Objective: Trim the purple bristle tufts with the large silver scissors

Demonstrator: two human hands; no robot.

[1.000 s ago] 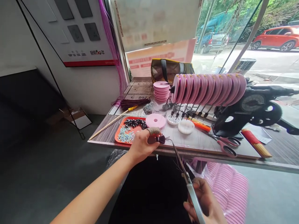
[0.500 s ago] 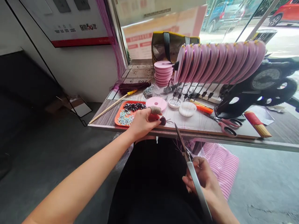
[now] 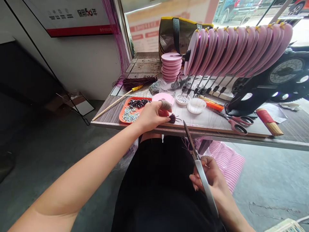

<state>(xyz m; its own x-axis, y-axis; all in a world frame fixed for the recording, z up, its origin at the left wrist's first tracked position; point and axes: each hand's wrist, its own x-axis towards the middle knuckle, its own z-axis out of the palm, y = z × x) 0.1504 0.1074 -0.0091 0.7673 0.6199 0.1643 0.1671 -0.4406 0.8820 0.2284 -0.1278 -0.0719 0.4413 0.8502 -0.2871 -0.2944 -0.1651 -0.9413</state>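
Note:
My left hand (image 3: 154, 115) is closed around a bundle of dark strands (image 3: 172, 118), whose cut-looking ends fan out to the right at the table's front edge. Tape wraps one of its fingertips. In my right hand (image 3: 212, 177), low over my lap, is a large pair of scissors (image 3: 190, 138) with grey handles. The blades point up toward the table and lie close together, their tip a short way right of the strands. Left of the bundle, partly behind my left hand, an orange tray (image 3: 121, 116) holds dark beads and pale blue tube beads.
Pink spools are stacked (image 3: 171, 67) at the back, beside a rack of pink discs (image 3: 238, 51). A white bead dish (image 3: 182, 100), a white disc (image 3: 196, 106), pink-handled scissors (image 3: 238, 126) and a brush (image 3: 269, 121) lie rightward. A wooden stick (image 3: 113, 104) lies left.
The view has tilted down a little, so the table sits higher in the picture. Both hands keep their grips, and the strands' ends show more plainly.

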